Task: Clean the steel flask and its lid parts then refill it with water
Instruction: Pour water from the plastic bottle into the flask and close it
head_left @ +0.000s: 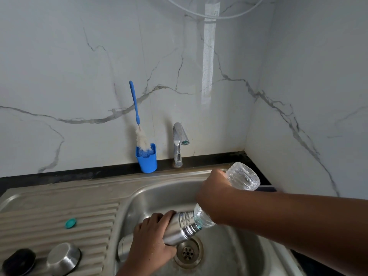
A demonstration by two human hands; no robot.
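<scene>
My left hand grips the steel flask, tilted over the sink basin with its mouth pointing up and right. My right hand holds a clear plastic water bottle upside down, its neck set into the flask's mouth. On the ribbed drainboard lie the steel lid cup, upside down, and a black inner cap at the lower left.
A small teal bottle cap lies on the drainboard. A blue-handled bottle brush stands in a blue holder against the marble wall. The chrome tap is behind the basin. The drain sits below the flask.
</scene>
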